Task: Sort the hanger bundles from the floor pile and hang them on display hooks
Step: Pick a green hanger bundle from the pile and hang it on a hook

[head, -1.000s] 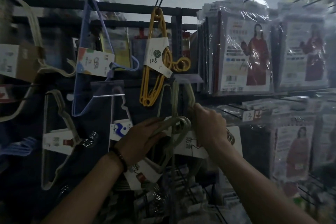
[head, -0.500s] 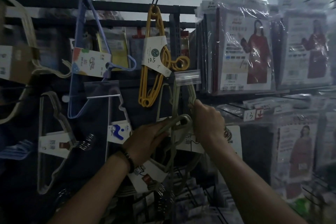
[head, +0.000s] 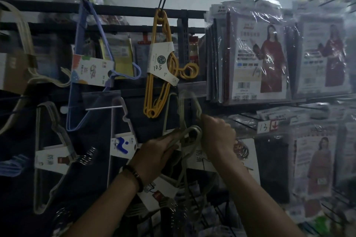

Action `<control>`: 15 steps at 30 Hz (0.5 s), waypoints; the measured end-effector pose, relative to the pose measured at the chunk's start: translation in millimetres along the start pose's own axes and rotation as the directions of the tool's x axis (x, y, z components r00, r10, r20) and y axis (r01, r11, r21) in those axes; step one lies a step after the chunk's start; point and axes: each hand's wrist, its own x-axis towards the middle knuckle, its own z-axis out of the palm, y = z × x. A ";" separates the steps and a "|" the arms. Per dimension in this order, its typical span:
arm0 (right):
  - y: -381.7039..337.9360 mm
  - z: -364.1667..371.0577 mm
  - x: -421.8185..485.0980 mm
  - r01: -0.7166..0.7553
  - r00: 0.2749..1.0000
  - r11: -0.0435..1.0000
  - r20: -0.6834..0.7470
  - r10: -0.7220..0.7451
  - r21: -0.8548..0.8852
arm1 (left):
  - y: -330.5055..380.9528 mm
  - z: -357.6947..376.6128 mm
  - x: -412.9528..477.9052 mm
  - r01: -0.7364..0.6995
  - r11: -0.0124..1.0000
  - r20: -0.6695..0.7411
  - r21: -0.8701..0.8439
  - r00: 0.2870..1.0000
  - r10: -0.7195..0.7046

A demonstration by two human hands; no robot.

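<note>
Here's the pale grey-green hanger bundle (head: 192,133), up at the middle of the display wall, just below the yellow hanger bundle (head: 156,82). Its curled hook ends sit between the two hands. The left hand (head: 158,154) is wrapped round the hook ends from below. The right hand (head: 217,136) is closed tight on the bundle's upper wire edge. This looks like the hanging step itself: the bundle's top loop is being worked up toward the peg behind the clear price-tag holder (head: 190,87). Whether it has caught yet I can't tell, as that part is blurred. Next, I'd judge, comes a lift and a slide onto the peg, then both grips let go. Compared with a second ago, the grips are unchanged and the left hand has edged closer to the right. Packaged garments (head: 256,59) hang off to the right.
</note>
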 end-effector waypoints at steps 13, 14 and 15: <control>-27.2 86.1 54.6 0.133 0.990 0.991 0.040 -0.133 0.015 | -11.8 -20.3 -27.4 0.200 0.970 -0.147 -0.135 0.964 -0.219; -29.3 90.5 57.3 0.124 0.991 0.992 0.050 -0.124 0.004 | -11.6 -21.1 -29.1 0.216 0.965 -0.144 -0.145 0.961 -0.237; -31.6 94.4 60.6 0.114 0.991 0.993 0.069 -0.113 -0.006 | -11.7 -21.9 -30.3 0.231 0.962 -0.145 -0.145 0.957 -0.252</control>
